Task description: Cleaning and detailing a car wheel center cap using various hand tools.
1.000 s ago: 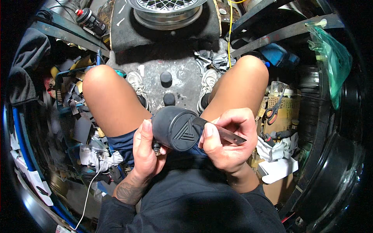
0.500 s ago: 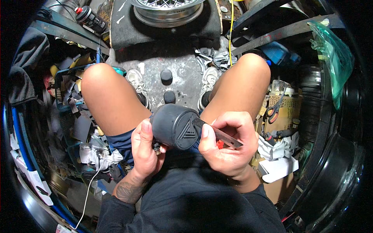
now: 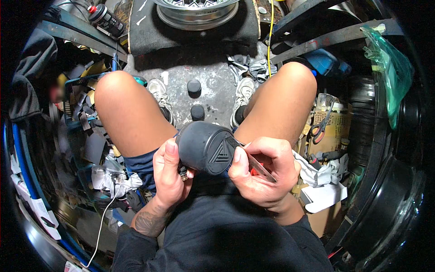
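Observation:
My left hand (image 3: 170, 170) is closed round the side of a black, rounded cylindrical cap (image 3: 195, 143), which has a raised triangular emblem on its flat face. A small dark ribbed piece (image 3: 183, 173) shows by the left fingers; I cannot tell what it is. Pinched between the thumb and fingers of my right hand (image 3: 265, 174) is a thin flat metal blade (image 3: 260, 169), its dark tip against the cap's face beside the emblem. Something red (image 3: 254, 172) shows partly behind the blade within the right hand.
Two similar black caps (image 3: 194, 86) (image 3: 197, 112) stand on the stained floor (image 3: 176, 84) between my shoes. Ahead, a silver wheel rim (image 3: 197, 20) lies on a dark mat (image 3: 149, 38). Scissors (image 3: 321, 129) hang at a cardboard box on the right; a crate of scraps (image 3: 70, 97) is left.
My right hand has turned slightly, and the blade now slants more steeply, its rear end lower and further left. The left hand and the cap have hardly moved.

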The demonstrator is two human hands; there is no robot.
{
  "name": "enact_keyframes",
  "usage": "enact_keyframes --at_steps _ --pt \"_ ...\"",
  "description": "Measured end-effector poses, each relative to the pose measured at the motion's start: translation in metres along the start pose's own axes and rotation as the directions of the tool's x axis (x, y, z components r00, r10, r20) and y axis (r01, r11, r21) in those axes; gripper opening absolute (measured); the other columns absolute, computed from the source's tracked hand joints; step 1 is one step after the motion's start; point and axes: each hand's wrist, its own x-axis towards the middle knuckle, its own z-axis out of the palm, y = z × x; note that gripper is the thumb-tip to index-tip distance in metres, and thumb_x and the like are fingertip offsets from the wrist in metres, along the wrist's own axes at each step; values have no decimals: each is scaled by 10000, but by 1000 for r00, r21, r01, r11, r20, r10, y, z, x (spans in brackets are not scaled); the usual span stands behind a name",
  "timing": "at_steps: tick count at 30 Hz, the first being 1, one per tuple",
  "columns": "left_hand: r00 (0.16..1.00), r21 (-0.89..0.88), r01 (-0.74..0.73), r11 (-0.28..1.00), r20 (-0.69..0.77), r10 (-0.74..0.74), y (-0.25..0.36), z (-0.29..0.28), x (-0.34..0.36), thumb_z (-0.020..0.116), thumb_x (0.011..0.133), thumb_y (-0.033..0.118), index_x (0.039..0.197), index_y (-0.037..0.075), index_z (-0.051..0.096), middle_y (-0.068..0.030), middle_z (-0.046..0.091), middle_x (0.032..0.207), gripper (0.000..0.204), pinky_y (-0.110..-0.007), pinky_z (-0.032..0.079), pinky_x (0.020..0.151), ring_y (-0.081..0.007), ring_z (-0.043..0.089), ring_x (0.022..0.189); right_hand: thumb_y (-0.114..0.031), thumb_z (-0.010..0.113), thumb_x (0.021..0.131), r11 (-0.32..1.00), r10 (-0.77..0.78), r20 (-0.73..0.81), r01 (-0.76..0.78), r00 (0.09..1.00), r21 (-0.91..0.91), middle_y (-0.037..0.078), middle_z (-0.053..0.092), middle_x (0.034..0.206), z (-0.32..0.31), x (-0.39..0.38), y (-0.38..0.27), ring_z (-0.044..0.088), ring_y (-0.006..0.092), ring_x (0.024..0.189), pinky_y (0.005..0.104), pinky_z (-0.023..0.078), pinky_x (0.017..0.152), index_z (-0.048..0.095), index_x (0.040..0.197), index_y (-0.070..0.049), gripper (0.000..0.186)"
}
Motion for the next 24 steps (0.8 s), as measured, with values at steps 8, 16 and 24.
enact_keyframes --at_steps 8,16,24 --pt "999 6 31 1000 -18 -31 3 2 -1 400 1030 435 1062 21 576 -31 624 815 451 -181 394 450 -44 497 527 2 745 766 989 -112 79 119 991 -89 35 618 700 -5 2 0 561 45 544 196 455 503 553 931 -19 254" --pt "1000 0 12 1000 7 -12 -1 -1 -1 400 1030 439 1062 22 582 -24 626 804 456 -178 387 454 -42 493 527 21 745 701 995 -75 34 77 997 -61 74 623 664 -3 -1 0 614 200 506 295 497 494 593 856 -17 220" --pt "999 -19 40 999 -11 -40 -1 -2 -2 398 1030 439 1063 17 586 -24 625 793 463 -181 386 453 -42 488 514 15 744 695 986 -136 84 143 987 -83 70 618 658 -9 2 0 607 222 502 318 498 497 595 844 -22 214"
